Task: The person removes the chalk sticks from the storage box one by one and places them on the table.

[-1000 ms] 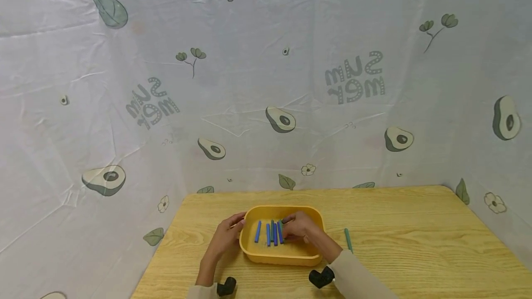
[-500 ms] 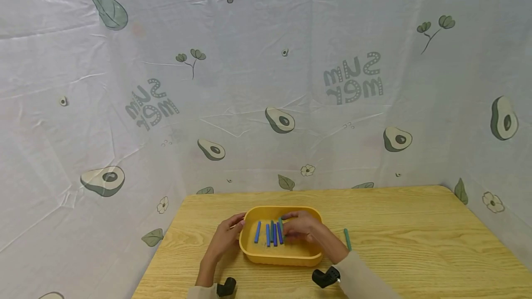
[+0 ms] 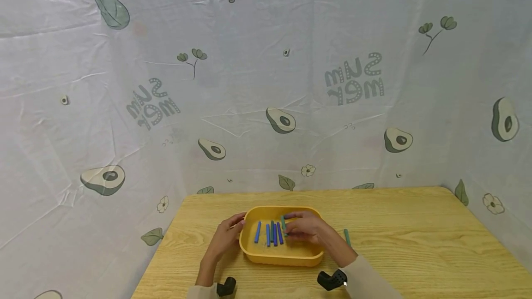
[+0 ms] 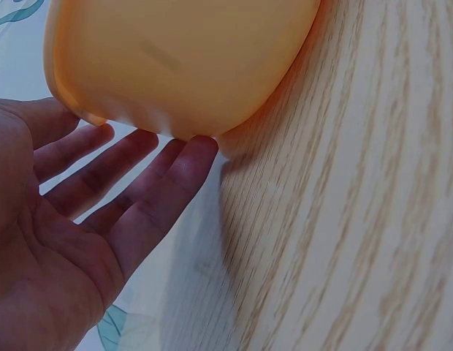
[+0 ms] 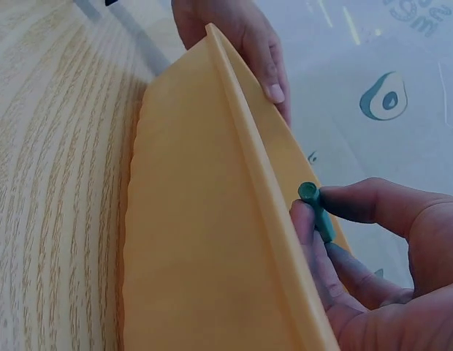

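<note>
Holding of the green stick (image 3: 284,223) by the right hand (image 3: 306,227) is shown in the head view, over the two o'clock part of the yellow tray (image 3: 282,260) set on the table (image 3: 411,234). Five blue and green sticks (image 3: 268,235) are laid inside, from nine o'clock toward the centre. The nine o'clock rim is held by the left hand (image 3: 226,234). A second green stick (image 3: 347,236) is placed on the table at three o'clock, just beside the right forearm (image 3: 338,246); it could be rolled away if brushed.

In the left wrist view, the outer wall at twelve o'clock is met by the fingertips, with the thumb at the rim. If this light hold is lost, the tray could be shifted by a knock.

In the right wrist view, the green stick is pinched between thumb and fingers, beyond the near rim. Contact with the tray floor cannot be confirmed. Should the pinch be loosened, the stick could be dropped against the others.
</note>
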Motion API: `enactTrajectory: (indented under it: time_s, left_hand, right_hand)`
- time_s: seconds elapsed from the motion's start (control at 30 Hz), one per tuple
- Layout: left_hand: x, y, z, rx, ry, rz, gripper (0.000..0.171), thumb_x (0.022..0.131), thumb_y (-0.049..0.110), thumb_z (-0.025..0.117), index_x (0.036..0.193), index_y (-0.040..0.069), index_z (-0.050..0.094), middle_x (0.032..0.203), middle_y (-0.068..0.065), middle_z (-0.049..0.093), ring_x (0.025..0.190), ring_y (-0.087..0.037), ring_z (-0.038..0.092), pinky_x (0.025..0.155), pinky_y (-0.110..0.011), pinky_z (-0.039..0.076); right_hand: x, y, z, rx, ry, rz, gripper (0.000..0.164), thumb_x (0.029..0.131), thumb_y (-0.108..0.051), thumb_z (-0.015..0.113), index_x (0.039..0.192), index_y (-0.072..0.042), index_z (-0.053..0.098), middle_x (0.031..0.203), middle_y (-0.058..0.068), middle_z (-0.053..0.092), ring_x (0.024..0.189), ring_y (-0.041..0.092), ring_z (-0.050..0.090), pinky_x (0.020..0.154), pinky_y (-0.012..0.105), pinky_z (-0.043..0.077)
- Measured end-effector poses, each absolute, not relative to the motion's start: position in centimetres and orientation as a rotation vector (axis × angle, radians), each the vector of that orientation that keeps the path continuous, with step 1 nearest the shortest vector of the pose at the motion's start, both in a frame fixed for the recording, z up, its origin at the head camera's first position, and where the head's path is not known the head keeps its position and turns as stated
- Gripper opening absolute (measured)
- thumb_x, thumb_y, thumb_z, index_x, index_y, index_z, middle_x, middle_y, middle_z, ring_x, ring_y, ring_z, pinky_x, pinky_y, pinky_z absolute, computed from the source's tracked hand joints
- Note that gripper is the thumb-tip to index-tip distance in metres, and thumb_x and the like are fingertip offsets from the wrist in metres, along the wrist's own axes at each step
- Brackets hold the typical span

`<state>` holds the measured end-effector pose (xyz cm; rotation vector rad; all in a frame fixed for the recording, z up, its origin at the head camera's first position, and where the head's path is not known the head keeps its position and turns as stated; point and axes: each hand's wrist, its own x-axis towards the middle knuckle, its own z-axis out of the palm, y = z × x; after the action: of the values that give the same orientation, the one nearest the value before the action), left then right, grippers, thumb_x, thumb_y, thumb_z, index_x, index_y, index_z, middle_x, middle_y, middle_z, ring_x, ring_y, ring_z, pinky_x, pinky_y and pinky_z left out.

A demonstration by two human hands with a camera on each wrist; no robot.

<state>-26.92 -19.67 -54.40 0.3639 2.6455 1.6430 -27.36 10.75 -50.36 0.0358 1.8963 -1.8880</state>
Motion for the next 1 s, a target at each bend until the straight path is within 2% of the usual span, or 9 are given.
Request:
enactTrajectory:
  time_s: [0.17,0.3,0.47,0.8,1.0]
  left_hand:
    - [-26.8,-19.7,-54.4,0.395,2.657,1.635,0.045,0.114,0.032,0.055,0.152,0.008,0.061,0.151,-0.020,0.064,0.137,-0.041,0.063,0.108,-0.051,0.058]
    - [-26.9,-19.8,-54.3,0.366,2.631,1.648,0.045,0.114,0.033,0.056,0.152,0.010,0.062,0.152,-0.019,0.063,0.137,-0.040,0.064,0.105,-0.048,0.060]
    - [-27.0,-19.8,-54.3,0.327,2.628,1.650,0.045,0.113,0.034,0.056,0.152,0.012,0.062,0.152,-0.016,0.064,0.138,-0.038,0.063,0.108,-0.049,0.059]
    - [-27.0,-19.6,-54.4,0.323,2.615,1.662,0.044,0.113,0.032,0.056,0.152,0.010,0.062,0.151,-0.018,0.065,0.135,-0.038,0.065,0.101,-0.041,0.062]
    - [-27.0,-19.5,-54.2,0.314,2.624,1.656,0.043,0.114,0.030,0.056,0.151,0.011,0.063,0.151,-0.017,0.065,0.136,-0.038,0.064,0.104,-0.045,0.061]
  right_hand:
    - [-27.2,11.4,-50.1,0.027,1.885,-1.904,0.060,0.090,0.007,0.076,0.146,0.010,0.055,0.103,0.013,0.072,0.081,0.016,0.072,0.079,0.034,0.067]
    - [-27.0,12.1,-49.7,-0.020,1.878,-1.914,0.063,0.090,0.006,0.076,0.149,0.011,0.053,0.100,0.010,0.073,0.081,0.014,0.072,0.082,0.034,0.067]
    - [-26.8,12.6,-49.5,-0.086,1.859,-1.930,0.064,0.093,0.003,0.075,0.151,0.013,0.050,0.096,0.007,0.071,0.080,0.013,0.073,0.080,0.031,0.066]
    - [-26.5,13.6,-48.7,-0.157,1.876,-1.905,0.070,0.094,-0.003,0.076,0.155,0.012,0.046,0.105,0.008,0.072,0.086,0.013,0.073,0.091,0.037,0.066]
    - [-26.6,14.6,-48.7,-0.183,1.825,-1.925,0.070,0.096,-0.003,0.075,0.157,0.010,0.043,0.108,0.009,0.072,0.088,0.013,0.075,0.093,0.037,0.065]
